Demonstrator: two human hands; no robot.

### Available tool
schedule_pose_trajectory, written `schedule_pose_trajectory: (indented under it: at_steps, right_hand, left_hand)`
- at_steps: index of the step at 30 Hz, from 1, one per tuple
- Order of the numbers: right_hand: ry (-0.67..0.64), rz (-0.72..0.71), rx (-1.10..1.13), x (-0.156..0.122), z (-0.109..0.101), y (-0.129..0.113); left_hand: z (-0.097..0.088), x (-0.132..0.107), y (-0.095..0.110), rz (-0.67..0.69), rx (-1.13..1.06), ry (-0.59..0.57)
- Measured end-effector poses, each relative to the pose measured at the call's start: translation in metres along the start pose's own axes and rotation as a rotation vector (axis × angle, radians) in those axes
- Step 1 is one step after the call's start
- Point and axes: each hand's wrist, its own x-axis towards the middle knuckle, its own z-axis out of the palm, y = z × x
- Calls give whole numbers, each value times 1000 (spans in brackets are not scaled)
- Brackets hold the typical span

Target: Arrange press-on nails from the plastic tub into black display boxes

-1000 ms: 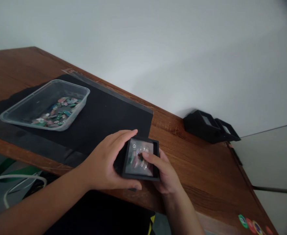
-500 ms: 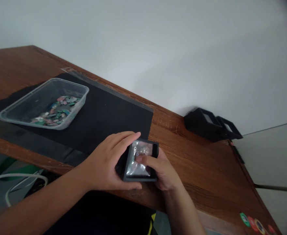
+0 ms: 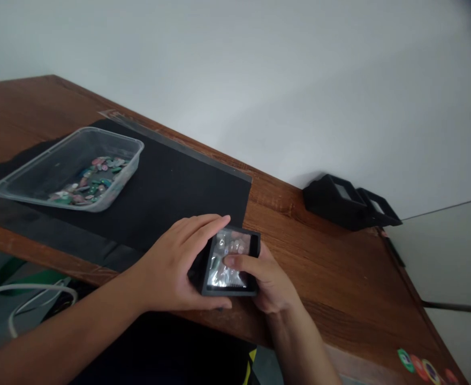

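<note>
A small black square box (image 3: 229, 291) with a clear film window sits near the table's front edge, several small coloured pieces showing under the film. My left hand (image 3: 175, 267) wraps its left side, fingers curled over the top edge and thumb along the bottom. My right hand (image 3: 270, 283) cups the right side, its thumb pressing on the film window. Both hands are closed on the box.
A clear plastic tray (image 3: 38, 171) with several small coloured pieces rests on a black mat (image 3: 171, 192) at the left. Two more black boxes (image 3: 348, 203) stand by the wall at the right. Round stickers (image 3: 420, 366) mark the wooden table's (image 3: 340, 278) right corner. White cable (image 3: 27, 299) hangs below.
The box has tilted slightly and my right thumb has slid further left across the film. Both hands stay in place on the box.
</note>
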Motion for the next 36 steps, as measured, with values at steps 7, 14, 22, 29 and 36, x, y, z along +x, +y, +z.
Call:
schedule_pose_trajectory:
  at_steps: [7,14,22,29,36]
  right_hand:
    - [58,24,-11,0,1,-1]
    - [28,27,-52,1,3,-1]
    - [110,-20,-59,1,2,4]
    - [109,-31,9,-2,3,3]
    - [107,-8,180,-2,6,0]
  left_hand:
    - [1,-1,-1,20,0,7]
    - [0,-3,-1,13,1,3]
    - [0,-2,-1,27,11,-3]
    - [0,-2,-1,-8,-16,10]
    - [-1,-2,-5,-205,-106,-7]
